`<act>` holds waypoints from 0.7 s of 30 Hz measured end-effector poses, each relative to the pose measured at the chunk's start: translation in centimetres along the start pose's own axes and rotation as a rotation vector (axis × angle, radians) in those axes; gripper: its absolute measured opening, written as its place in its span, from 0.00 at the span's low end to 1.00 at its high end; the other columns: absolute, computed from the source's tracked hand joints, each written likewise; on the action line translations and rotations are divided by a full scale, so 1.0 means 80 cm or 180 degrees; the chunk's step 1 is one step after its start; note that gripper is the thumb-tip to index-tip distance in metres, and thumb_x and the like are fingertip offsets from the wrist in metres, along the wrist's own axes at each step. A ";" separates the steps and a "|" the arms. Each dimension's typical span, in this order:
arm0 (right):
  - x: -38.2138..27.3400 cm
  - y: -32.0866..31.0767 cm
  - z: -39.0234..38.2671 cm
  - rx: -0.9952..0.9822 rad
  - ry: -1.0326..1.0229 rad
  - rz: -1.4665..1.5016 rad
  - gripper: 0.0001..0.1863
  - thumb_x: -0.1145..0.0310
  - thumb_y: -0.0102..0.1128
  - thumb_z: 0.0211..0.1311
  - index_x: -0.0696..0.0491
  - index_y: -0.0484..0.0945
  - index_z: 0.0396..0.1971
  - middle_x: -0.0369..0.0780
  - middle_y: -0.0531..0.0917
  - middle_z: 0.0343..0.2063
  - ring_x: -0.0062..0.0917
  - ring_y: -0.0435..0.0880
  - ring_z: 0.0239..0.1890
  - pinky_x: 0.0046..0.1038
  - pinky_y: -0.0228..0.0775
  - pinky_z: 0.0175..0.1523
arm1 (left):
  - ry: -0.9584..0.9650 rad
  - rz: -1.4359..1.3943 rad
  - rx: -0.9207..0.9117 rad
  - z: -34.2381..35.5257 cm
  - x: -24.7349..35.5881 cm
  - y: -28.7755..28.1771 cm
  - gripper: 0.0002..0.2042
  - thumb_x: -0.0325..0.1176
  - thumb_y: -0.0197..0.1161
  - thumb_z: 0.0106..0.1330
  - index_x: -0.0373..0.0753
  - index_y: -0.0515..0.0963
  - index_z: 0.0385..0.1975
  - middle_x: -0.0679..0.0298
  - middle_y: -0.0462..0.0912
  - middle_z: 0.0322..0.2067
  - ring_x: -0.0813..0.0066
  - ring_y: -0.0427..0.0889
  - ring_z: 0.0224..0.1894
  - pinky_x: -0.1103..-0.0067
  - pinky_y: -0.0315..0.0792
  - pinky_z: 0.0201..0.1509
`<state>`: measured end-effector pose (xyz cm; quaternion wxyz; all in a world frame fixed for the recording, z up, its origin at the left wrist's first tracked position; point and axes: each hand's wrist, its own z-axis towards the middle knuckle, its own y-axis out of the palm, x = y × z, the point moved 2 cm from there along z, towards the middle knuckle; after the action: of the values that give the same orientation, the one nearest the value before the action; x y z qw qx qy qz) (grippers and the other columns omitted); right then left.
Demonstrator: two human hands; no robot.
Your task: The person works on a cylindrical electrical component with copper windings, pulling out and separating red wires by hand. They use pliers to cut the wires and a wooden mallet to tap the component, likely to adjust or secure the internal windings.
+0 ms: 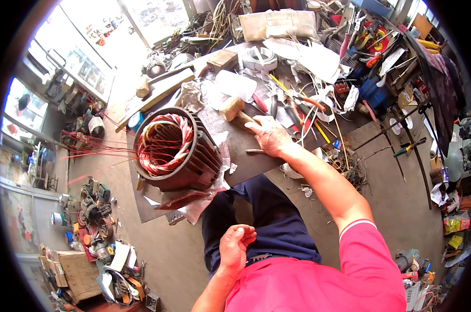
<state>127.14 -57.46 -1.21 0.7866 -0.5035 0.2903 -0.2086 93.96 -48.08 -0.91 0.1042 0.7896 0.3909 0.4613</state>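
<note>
My right hand (273,137) is wrapped round the handle of a wooden mallet (231,108), whose pale head rests on or just above the dark table. Left of it, a brown finned motor housing (207,162) lies on its side. Its open end faces left and shows a ring of red and white bound windings (179,151). Long thin red wires (108,149) trail out to the left. Crumpled plastic and paper sit under and beside the housing. My left hand (236,247) hovers over my lap, fingers loosely curled in, with nothing visible in it.
Screwdrivers and pliers (292,112), a white coil (260,59) and a wooden block (223,60) crowd the table's far side. Wooden bars (157,99) lie behind the motor. A metal rack (402,140) stands right; motor parts and a cardboard box (78,274) are on the left floor.
</note>
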 end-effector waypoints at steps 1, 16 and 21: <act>0.005 0.003 0.008 -0.0064 0.0068 0.0063 0.21 0.71 0.53 0.62 0.46 0.77 0.56 0.43 0.74 0.58 0.41 0.73 0.59 0.39 0.67 0.64 | 0.0036 0.0009 -0.0027 -0.001 0.005 0.002 0.09 0.34 0.55 0.71 0.36 0.78 0.41 0.59 0.85 0.39 0.68 0.84 0.41 0.72 0.77 0.49; 0.130 0.002 0.044 0.0950 0.0397 -0.1286 0.15 0.62 0.54 0.66 0.45 0.81 0.50 0.43 0.74 0.59 0.41 0.73 0.58 0.45 0.69 0.58 | 0.0127 -0.0058 0.0161 0.001 0.018 -0.029 0.11 0.36 0.58 0.71 0.35 0.78 0.42 0.59 0.85 0.39 0.69 0.84 0.41 0.72 0.77 0.50; -0.003 -0.035 -0.006 0.0757 -0.0739 -0.0171 0.11 0.73 0.60 0.54 0.52 0.81 0.38 0.43 0.80 0.49 0.38 0.77 0.54 0.40 0.67 0.57 | -0.0020 -0.0057 0.0137 0.015 0.009 -0.022 0.09 0.34 0.56 0.72 0.36 0.78 0.41 0.59 0.85 0.39 0.69 0.83 0.41 0.73 0.76 0.50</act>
<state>126.55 -58.76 1.25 0.8630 -0.4351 0.1572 -0.2029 94.21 -46.14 -2.01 0.0925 0.7896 0.4074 0.4494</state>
